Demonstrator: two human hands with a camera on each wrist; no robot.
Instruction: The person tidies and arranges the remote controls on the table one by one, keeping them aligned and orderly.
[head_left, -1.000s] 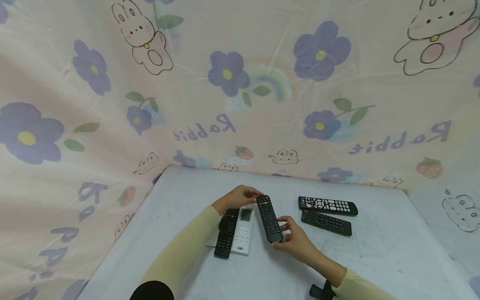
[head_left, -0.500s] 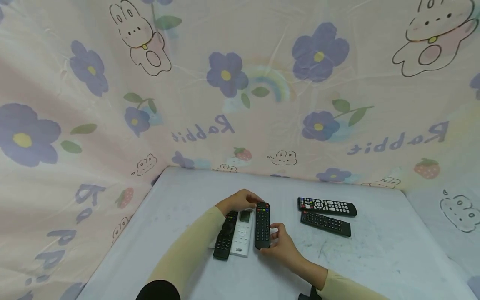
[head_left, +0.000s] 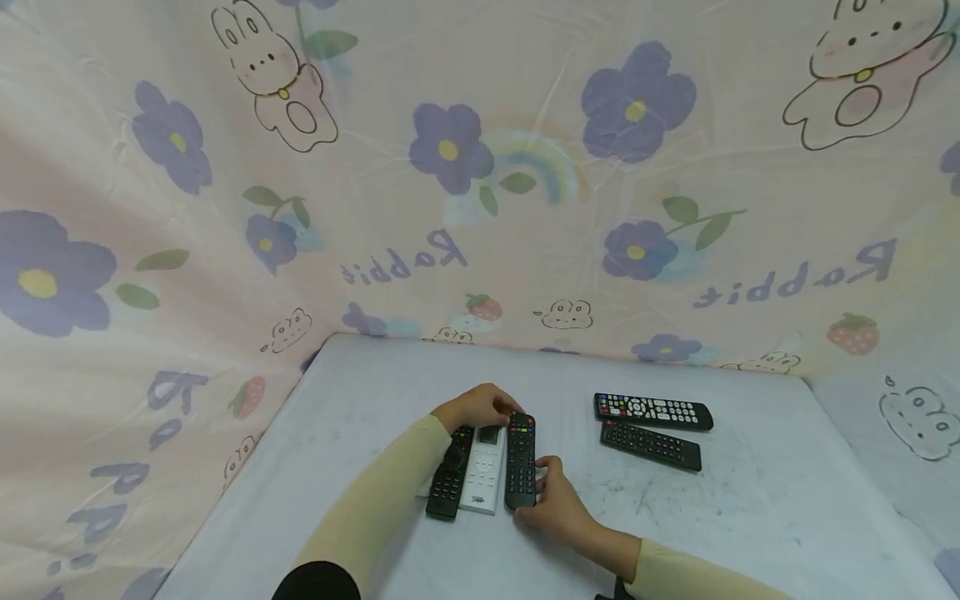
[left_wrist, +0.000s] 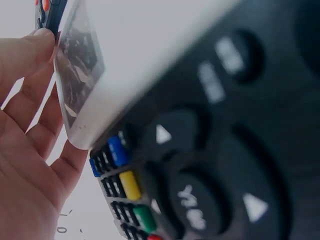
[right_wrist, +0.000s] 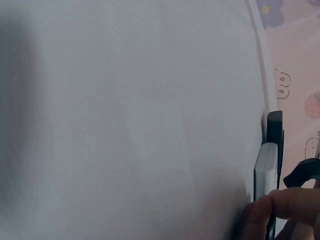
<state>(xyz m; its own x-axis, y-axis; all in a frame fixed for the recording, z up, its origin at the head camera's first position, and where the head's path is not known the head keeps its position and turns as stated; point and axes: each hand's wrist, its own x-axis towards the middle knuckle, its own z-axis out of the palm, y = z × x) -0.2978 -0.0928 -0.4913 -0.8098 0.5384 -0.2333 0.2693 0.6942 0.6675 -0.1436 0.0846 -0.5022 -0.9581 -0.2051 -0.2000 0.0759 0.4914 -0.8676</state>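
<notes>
A slim black remote control (head_left: pixel 521 462) with coloured buttons near its top is held upright to the view, at the right of a row. My left hand (head_left: pixel 477 406) pinches its far end; in the left wrist view the thumb (left_wrist: pixel 42 42) lies against that remote. My right hand (head_left: pixel 557 504) grips its near end from the right side. Just left of it lies a white remote control (head_left: pixel 483 479) with a small screen. Beside that is another black remote control (head_left: pixel 450 479), its upper end partly hidden by my left hand.
Two more black remotes lie at the right: one with white buttons (head_left: pixel 652 412) behind, a smaller one (head_left: pixel 651 446) in front. A white table (head_left: pixel 720 525) carries everything. Behind it hangs a printed curtain (head_left: pixel 525 250). Part of a pale thing (head_left: pixel 424 487) shows left of the row.
Both hands have brought the black remote left and nearer the table, turning it from a slant to parallel with the white remote. The two remotes at the right have stayed put.
</notes>
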